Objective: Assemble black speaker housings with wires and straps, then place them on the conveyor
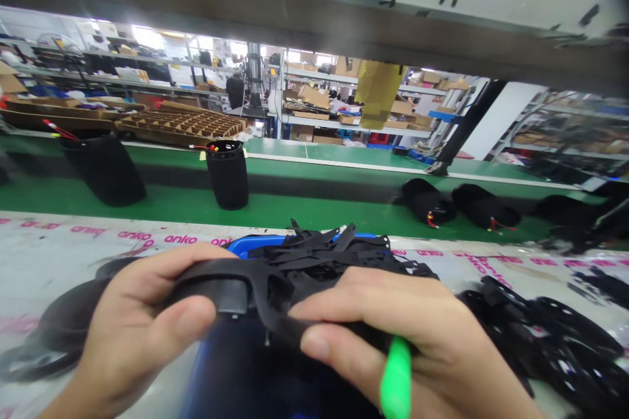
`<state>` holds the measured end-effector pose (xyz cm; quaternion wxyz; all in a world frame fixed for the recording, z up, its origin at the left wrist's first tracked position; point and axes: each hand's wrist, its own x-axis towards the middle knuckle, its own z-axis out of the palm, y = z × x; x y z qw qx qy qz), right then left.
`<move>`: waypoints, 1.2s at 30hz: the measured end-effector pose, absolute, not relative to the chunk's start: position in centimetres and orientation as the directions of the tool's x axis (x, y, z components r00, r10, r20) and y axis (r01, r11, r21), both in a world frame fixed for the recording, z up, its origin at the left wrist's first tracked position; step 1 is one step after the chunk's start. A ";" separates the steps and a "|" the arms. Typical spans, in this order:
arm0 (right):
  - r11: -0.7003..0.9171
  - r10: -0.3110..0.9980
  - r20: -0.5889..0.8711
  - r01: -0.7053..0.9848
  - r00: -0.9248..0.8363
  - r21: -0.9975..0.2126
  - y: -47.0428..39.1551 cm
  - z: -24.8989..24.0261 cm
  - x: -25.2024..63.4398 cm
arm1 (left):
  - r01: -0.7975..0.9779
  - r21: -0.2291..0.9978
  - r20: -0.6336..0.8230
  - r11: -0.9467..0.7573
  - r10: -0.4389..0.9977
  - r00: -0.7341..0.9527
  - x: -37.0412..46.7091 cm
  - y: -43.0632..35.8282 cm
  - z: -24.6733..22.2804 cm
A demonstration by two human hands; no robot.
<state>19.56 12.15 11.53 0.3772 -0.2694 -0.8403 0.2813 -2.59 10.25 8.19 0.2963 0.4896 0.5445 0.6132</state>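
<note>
A curved black moulded part [236, 272] with an open loop-like frame spans both my hands, above a blue bin [242, 246]. My left hand [132, 314] grips its left end, thumb in front and fingers behind. With thumb and forefinger, my right hand [417, 327] pinches the part's right side. A green handle [397, 376] sticks out beneath the right palm; the rest of that tool is hidden. Thin black strips [334, 250] with small holes lie heaped in the bin, just behind the held part.
Blurred black pieces [69, 314] lie at left, and a pile of black frames [550, 334] at right. On the green belt [304, 209] stand black cylinders [228, 177] with wires; others lie tipped. A beam [314, 6] crosses overhead.
</note>
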 end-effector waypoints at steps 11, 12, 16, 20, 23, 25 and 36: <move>0.630 0.730 0.481 0.203 -0.486 -0.750 12.8 11.9 19.3 | -0.054 0.995 0.072 -0.089 0.963 -0.260 -2.7 10.4 7.9; 0.625 0.730 0.472 0.203 -0.495 -0.754 12.9 11.8 19.3 | -0.036 0.993 0.104 -0.116 0.965 -0.240 -3.1 10.6 7.5; 0.580 0.725 0.392 0.196 -0.566 -0.791 13.1 11.7 19.5 | 0.048 0.993 0.117 -0.110 0.970 -0.211 -4.1 10.7 6.2; 0.453 0.780 0.274 0.206 -0.562 -0.867 13.1 11.7 19.4 | 0.080 0.994 0.093 -0.069 0.931 -0.352 -2.8 10.1 7.2; 0.445 0.760 0.247 0.206 -0.601 -0.871 13.2 11.6 19.2 | 0.015 1.000 -0.004 0.011 0.905 -0.425 -1.5 9.6 8.3; 0.481 0.731 0.257 0.211 -0.632 -0.851 13.4 11.5 19.3 | -0.039 0.998 -0.065 0.053 0.894 -0.444 -1.1 9.3 8.6; 0.493 0.705 0.234 0.225 -0.670 -0.840 13.1 11.4 19.6 | -0.029 0.997 -0.071 0.065 0.942 -0.329 -1.4 9.2 8.6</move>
